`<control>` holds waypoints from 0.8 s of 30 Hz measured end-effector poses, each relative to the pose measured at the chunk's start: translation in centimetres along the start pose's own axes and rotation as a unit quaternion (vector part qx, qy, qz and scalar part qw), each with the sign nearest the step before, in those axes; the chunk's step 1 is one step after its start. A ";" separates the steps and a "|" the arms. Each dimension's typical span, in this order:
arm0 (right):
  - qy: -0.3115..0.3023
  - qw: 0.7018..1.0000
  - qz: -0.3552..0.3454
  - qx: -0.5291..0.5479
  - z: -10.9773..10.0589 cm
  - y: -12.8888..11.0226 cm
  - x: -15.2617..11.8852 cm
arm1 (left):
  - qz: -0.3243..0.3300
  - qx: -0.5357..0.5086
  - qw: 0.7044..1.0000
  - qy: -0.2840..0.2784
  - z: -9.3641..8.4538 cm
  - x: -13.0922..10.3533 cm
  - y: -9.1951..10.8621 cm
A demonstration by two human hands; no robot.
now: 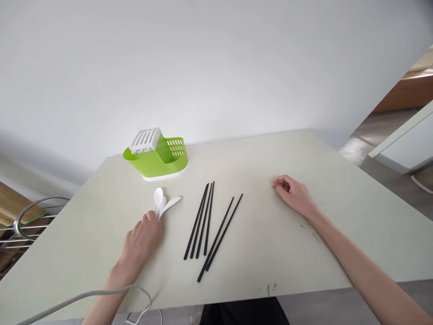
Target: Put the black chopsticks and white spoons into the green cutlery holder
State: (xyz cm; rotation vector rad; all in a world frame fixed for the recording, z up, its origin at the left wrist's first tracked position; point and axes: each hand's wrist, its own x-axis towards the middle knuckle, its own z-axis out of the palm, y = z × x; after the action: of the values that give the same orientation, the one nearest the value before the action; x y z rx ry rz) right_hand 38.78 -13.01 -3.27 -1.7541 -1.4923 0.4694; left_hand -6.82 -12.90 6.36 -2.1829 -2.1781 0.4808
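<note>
My left hand (142,237) is closed around the handles of several white spoons (158,197), whose bowls fan out beyond the fingers just above the table. Several black chopsticks (200,221) lie to the right of that hand, roughly side by side. Two more chopsticks (225,228) rest at a slant nearer the middle. My right hand (293,193) rests on the right part of the table, apart from everything, with its fingers loosely curled and nothing seen in them. Behind the spoons stands a green utensil holder (158,162) with a white slatted piece (146,139) on its left part.
The pale table (257,158) stands against a white wall (230,67). A grey cable (88,295) crosses over my left forearm at the lower left. Beside the table's left edge is a metal rack (25,232). A white furniture panel (406,140) stands at the right.
</note>
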 end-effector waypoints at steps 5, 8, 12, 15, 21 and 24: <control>0.001 1.000 0.000 -0.003 0.1 0.2 0.1 | 0.054 -0.159 0.986 0.005 -1.0 -0.8 0.6; -0.001 1.000 0.003 0.001 0.2 0.3 0.2 | 0.075 -0.214 0.974 0.026 -2.4 -1.5 3.2; 0.000 1.000 0.005 0.002 0.3 0.3 0.3 | 0.136 -0.189 0.973 0.001 -4.1 -2.5 8.5; 0.000 1.000 0.007 0.000 0.3 0.2 0.3 | 0.177 -0.170 0.969 -0.021 -4.8 -3.2 12.6; 0.005 1.000 -0.001 -0.005 0.3 0.0 0.5 | 0.232 -0.150 0.960 -0.046 -4.6 -3.9 18.9; 0.015 1.000 -0.008 0.009 0.3 0.0 0.5 | 0.234 -0.132 0.962 -0.041 -4.1 -4.2 20.9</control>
State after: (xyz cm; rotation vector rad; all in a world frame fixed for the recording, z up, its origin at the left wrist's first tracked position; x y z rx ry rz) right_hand 38.67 -12.44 -3.36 -1.7276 -1.4758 0.4463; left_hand 14.49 -16.71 6.27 -2.8890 -1.8363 0.3041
